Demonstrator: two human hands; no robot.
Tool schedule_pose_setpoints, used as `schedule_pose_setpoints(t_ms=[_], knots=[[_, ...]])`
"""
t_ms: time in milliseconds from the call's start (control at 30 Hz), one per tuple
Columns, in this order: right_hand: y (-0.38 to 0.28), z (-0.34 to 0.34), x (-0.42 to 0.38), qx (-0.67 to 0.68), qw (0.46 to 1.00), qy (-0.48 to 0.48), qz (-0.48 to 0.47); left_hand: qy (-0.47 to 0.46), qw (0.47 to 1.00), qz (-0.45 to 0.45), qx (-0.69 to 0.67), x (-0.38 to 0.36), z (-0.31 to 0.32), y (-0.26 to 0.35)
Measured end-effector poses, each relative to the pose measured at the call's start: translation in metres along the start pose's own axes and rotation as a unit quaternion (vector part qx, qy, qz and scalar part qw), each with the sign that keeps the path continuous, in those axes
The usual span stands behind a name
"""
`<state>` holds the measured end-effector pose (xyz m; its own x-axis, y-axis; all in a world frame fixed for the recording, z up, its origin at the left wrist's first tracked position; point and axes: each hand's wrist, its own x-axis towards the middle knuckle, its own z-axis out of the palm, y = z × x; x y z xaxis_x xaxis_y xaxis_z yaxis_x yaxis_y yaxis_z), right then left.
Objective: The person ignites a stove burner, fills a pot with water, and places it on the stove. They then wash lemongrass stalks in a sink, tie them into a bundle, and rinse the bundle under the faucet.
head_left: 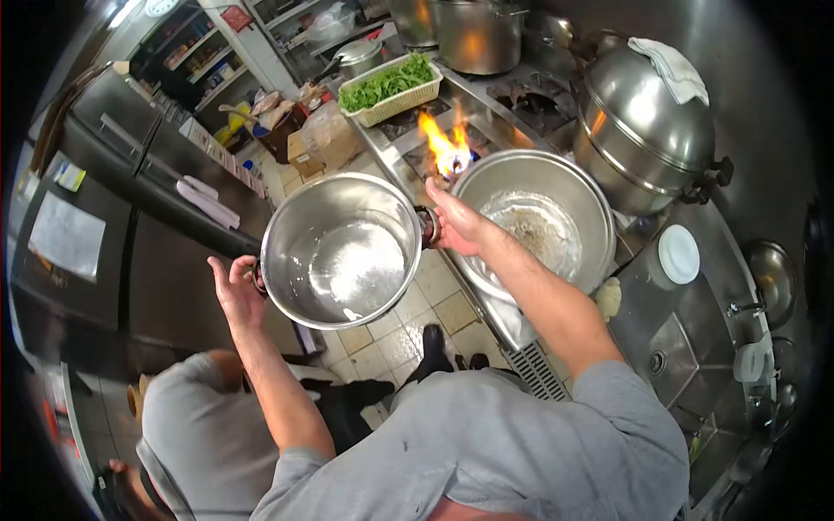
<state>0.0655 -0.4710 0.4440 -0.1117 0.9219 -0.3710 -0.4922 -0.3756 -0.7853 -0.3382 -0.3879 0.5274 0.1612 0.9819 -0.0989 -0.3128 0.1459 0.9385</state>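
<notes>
A shiny stainless steel pot (291, 230) hangs in front of me over the floor, tipped so its inside faces me. Light glares off its bottom. My left hand (239, 293) has its fingers hooked round the dark handle on the left, thumb sticking up. On the opposite side, my right hand (458, 222) grips the other handle (427, 226), its thumb also raised. Just beyond my right forearm a larger metal pot (599, 201) stands on the stove, with pale residue across its bottom. Close past my right hand, a burner flame (446, 149) burns high.
A basket (391, 106) of leafy greens (387, 85) sits behind the flame. A big domed steamer (647, 122) with a cloth (669, 69) stands right, near a sink (669, 358). Another person (204, 425) in grey is close on my left, beside a dark refrigerator (187, 187).
</notes>
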Motion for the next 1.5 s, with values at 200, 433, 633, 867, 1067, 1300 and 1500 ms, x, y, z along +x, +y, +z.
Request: schedule_pose_setpoints(t_ms=[200,433,633,867,1067,1300,1500], knots=[[-0.074,-0.042,0.096,-0.06,0.991,0.113,-0.032,-0.052,0.994,-0.083,-0.038,0.132,0.013,-0.038],[-0.139,-0.119,0.166,-0.082,0.952,0.294,-0.015,-0.118,0.972,-0.2,-0.019,0.292,0.09,-0.104],[-0.161,-0.204,0.21,-0.088,0.889,0.448,-0.038,-0.22,0.94,-0.26,0.013,0.405,0.166,-0.18],[-0.176,-0.295,0.236,-0.054,0.874,0.479,-0.059,-0.28,0.921,-0.267,0.048,0.458,0.224,-0.234],[-0.189,-0.27,0.212,-0.08,0.845,0.509,-0.145,-0.311,0.925,-0.207,0.068,0.44,0.22,-0.235],[-0.157,-0.217,0.072,-0.299,0.743,0.568,-0.188,-0.145,0.964,-0.184,0.126,0.415,0.134,-0.234],[-0.001,-0.152,-0.148,-0.026,0.667,0.666,-0.333,-0.049,0.984,-0.077,0.154,0.364,0.125,-0.211]])
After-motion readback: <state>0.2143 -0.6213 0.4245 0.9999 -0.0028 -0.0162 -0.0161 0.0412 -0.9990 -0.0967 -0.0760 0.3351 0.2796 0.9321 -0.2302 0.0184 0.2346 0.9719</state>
